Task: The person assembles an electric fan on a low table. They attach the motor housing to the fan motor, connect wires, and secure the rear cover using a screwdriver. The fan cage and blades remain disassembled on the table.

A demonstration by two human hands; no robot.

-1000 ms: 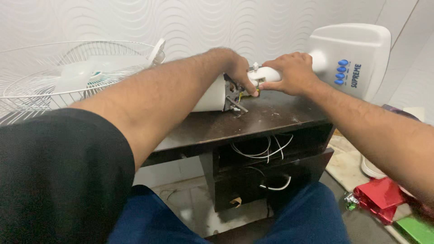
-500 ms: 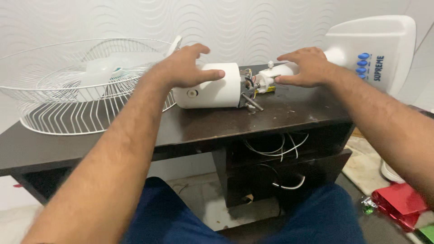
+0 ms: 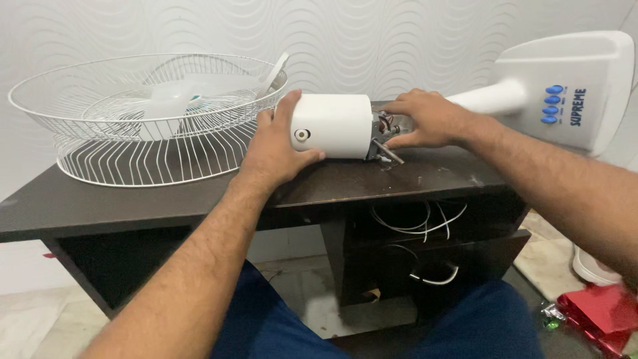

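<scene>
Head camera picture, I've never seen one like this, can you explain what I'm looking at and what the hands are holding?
The picture comes from a camera worn on a person's head, looking down at their own two bare arms. A white fan lies taken partly apart on a dark wooden table. The left hand grips the white motor housing. The right hand rests at the exposed motor parts where the white neck joins. That neck leads to the fan base with blue buttons. The wire fan guard sits on the left. White wires hang in the shelf below.

Dark wooden table (image 3: 166, 199), loose white wires (image 3: 419, 223) beneath, red foil wrapping (image 3: 598, 316) on floor
</scene>
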